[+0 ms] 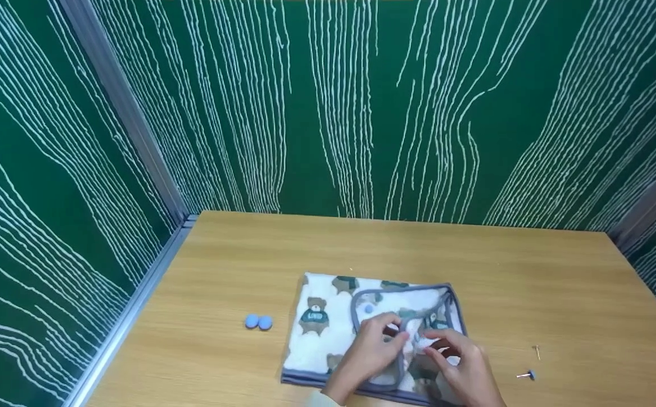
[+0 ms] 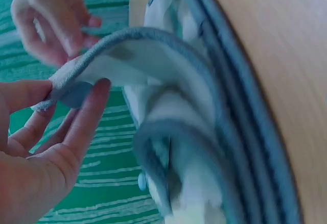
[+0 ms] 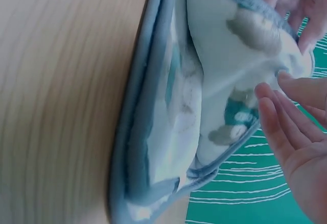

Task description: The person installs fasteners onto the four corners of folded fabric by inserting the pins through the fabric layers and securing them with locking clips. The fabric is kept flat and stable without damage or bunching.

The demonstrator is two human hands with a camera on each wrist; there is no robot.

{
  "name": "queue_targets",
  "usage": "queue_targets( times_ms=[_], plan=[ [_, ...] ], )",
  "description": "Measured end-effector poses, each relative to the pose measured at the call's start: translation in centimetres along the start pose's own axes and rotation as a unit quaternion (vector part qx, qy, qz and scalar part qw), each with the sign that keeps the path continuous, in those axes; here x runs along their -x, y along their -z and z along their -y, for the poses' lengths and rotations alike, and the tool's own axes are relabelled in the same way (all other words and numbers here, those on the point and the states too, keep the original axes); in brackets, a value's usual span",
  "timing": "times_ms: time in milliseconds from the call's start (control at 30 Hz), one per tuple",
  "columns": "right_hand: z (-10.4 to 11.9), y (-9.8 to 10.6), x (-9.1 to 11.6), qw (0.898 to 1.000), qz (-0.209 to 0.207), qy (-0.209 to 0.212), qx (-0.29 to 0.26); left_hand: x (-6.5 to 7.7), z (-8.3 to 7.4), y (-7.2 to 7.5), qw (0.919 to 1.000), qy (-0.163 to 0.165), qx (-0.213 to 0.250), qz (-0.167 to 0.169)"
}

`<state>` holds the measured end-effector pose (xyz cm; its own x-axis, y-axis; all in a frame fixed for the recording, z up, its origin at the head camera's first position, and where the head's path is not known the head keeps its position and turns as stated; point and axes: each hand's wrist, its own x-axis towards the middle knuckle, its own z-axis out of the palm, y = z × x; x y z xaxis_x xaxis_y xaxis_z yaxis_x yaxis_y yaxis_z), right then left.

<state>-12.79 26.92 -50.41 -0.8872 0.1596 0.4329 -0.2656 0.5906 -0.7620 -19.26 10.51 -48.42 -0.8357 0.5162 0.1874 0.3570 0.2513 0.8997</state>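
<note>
Folded bear-print cloth (image 3: 225, 81), grey-blue binding, lies on the wooden table (image 3: 61, 81). My right hand (image 3: 296, 142), fingers straight, touches its lifted top layer. My left hand (image 3: 299, 4) pinches the far edge.

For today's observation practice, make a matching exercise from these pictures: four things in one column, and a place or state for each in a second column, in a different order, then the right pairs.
Things:
1. bear-print cloth
2. two blue round pieces
3. small pins
4. left hand

Places or states:
A. on the table to the right of the cloth
B. pinching a lifted grey-trimmed edge
C. folded on the wooden table
D. side by side, to the left of the cloth

Pairs: 1-C, 2-D, 3-A, 4-B
</note>
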Motion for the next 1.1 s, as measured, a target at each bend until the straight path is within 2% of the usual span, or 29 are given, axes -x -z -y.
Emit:
queue_targets(
  times_ms=[233, 367, 467, 633, 867, 967, 1100],
  plan=[
    [-0.5, 1.1, 0.2, 0.998, 0.025, -0.055, 0.034, -0.8, 0.8, 2.0, 0.9983, 0.057, 0.007, 0.005],
    [-0.8, 2.0, 0.4, 0.992, 0.047, -0.096, 0.061, -1.0, 1.5, 2.9, 0.9981, 0.057, 0.006, -0.02],
    [-1.1, 2.5, 0.6, 0.991, 0.04, -0.102, 0.073, -1.2, 2.1, 3.5, 0.9976, 0.058, 0.017, -0.033],
    [-1.5, 3.2, 1.0, 0.993, 0.021, -0.082, 0.079, -1.4, 3.5, 4.1, 0.9924, 0.104, 0.043, -0.051],
    [-1.7, 4.6, 1.2, 0.981, 0.05, -0.148, 0.115, -1.5, 5.3, 4.2, 0.988, 0.135, 0.042, -0.062],
    [-1.9, 5.1, 1.5, 0.979, 0.054, -0.16, 0.117, -1.6, 5.8, 4.0, 0.9894, 0.126, 0.017, -0.069],
    [-2.2, 5.9, 1.8, 0.975, 0.058, -0.176, 0.121, -1.8, 6.3, 3.8, 0.9871, 0.101, -0.063, -0.106]
  ],
)
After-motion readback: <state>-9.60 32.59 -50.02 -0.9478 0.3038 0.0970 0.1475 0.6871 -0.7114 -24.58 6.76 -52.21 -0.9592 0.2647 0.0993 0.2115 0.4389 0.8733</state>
